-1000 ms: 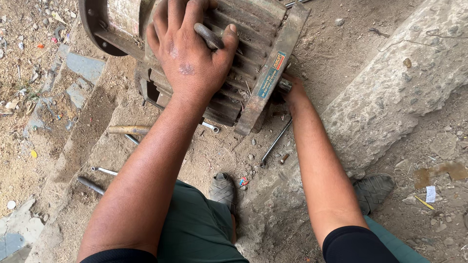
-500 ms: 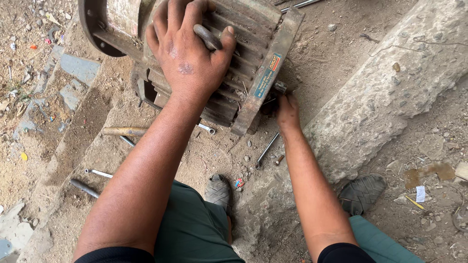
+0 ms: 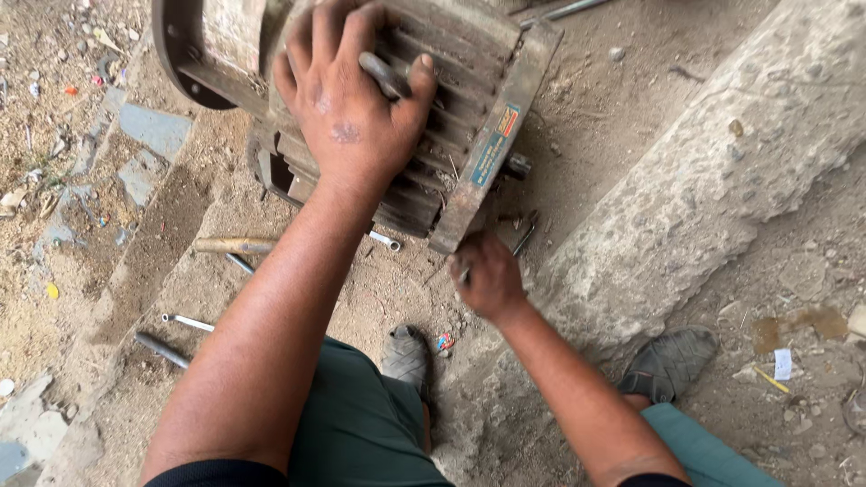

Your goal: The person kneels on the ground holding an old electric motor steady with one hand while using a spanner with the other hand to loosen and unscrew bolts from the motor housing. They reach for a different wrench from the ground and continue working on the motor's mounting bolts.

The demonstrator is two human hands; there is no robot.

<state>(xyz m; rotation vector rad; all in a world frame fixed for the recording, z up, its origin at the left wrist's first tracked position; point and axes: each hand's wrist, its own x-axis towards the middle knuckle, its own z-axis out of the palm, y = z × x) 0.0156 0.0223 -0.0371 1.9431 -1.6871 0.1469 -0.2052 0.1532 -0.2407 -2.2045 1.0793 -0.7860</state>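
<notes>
The left hand [image 3: 352, 108] lies open on the ribbed motor [image 3: 451, 99]; just below it, the right hand [image 3: 487, 280] grips a thin metal tool [image 3: 521, 236].

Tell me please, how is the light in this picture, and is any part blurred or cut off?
Head view: soft, even daylight, no glare, only faint shadows under the finned motor housing. The left hand on it is sharp; the right hand, closed on a thin metal tool, looks slightly soft. The motor's top is cut off by the upper edge, and the concrete block runs out at the right.
</notes>
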